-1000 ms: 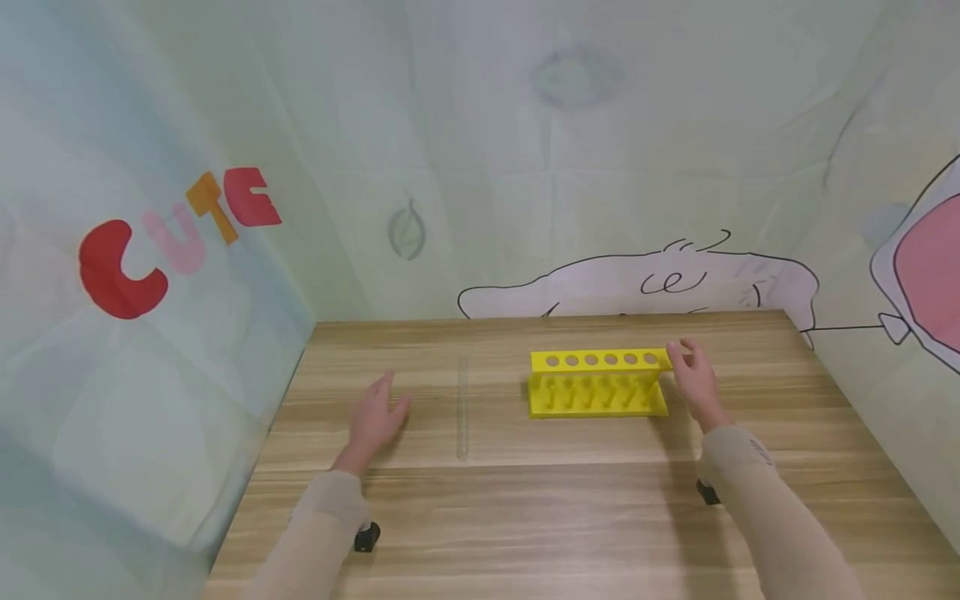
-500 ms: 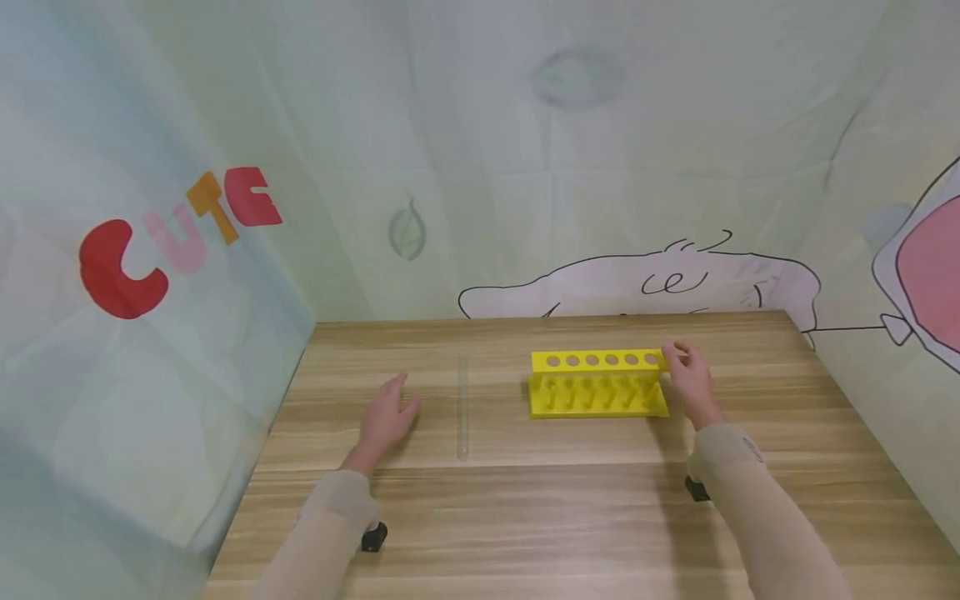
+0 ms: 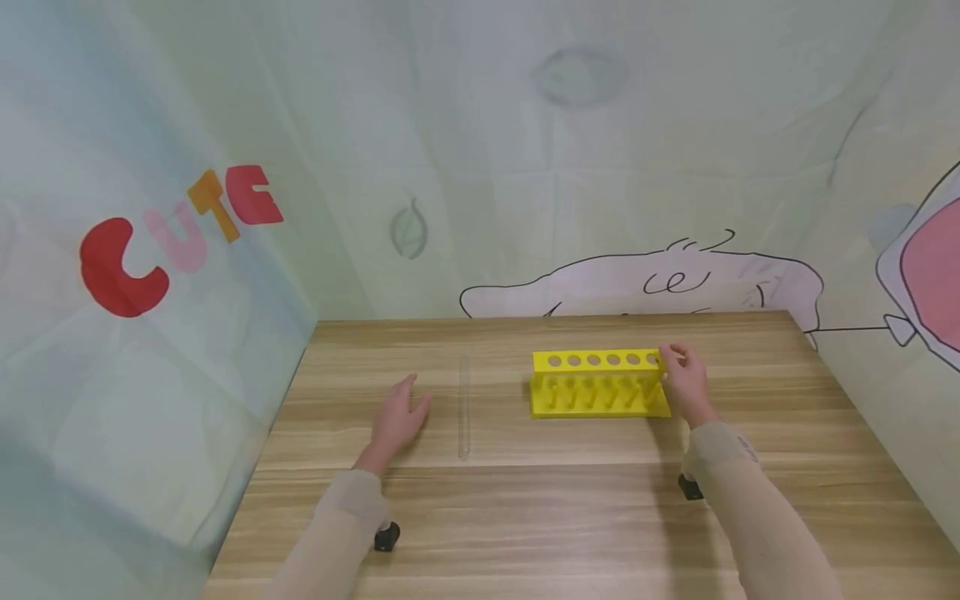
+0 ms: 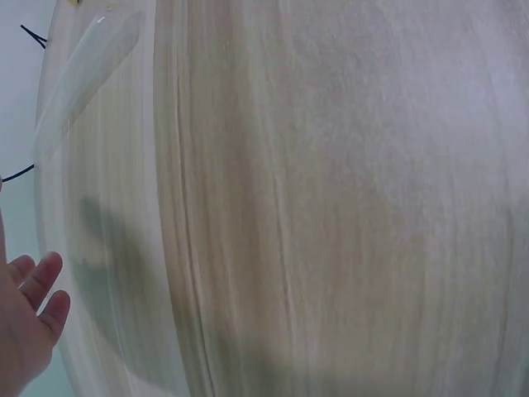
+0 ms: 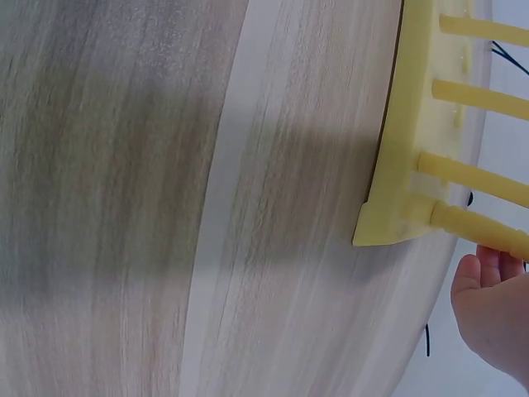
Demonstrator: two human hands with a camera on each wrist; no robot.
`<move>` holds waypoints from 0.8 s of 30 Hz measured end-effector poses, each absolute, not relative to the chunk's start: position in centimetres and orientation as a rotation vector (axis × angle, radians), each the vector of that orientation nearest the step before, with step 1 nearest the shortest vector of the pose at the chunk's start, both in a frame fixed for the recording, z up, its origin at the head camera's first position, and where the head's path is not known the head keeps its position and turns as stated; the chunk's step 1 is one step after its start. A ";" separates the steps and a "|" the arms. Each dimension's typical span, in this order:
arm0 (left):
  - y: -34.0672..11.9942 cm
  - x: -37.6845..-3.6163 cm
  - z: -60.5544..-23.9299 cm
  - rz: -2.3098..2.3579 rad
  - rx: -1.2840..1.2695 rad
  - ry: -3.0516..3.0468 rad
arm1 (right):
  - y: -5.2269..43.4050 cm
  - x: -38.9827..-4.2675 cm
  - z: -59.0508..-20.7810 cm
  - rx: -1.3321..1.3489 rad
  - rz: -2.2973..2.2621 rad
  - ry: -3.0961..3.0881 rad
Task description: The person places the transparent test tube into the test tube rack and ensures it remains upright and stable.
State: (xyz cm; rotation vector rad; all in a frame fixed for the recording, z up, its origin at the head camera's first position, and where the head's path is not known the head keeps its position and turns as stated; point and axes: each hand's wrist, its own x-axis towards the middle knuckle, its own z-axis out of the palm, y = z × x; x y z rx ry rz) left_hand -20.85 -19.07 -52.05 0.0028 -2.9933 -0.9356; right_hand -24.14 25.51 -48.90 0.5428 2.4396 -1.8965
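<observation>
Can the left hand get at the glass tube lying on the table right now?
Probably yes: the left hand is open just left of the glass tube, and only bare table lies between them.

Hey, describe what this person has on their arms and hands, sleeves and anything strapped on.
Both arms wear long, close-fitting beige sleeves reaching the wrists. The left hand and right hand are bare: no gloves, and no rings that can be made out. A small black device sits under the left forearm, another black device under the right.
</observation>
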 end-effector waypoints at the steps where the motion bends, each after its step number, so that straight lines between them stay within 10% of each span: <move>1: -19.0 -20.9 -52.1 -0.937 0.007 -2.994 | 25.5 -24.2 -48.9 0.539 -1.898 2.436; 24: -17.5 -21.2 -52.8 -1.028 0.052 -2.972 | 25.1 -24.5 -49.7 0.504 -1.750 2.579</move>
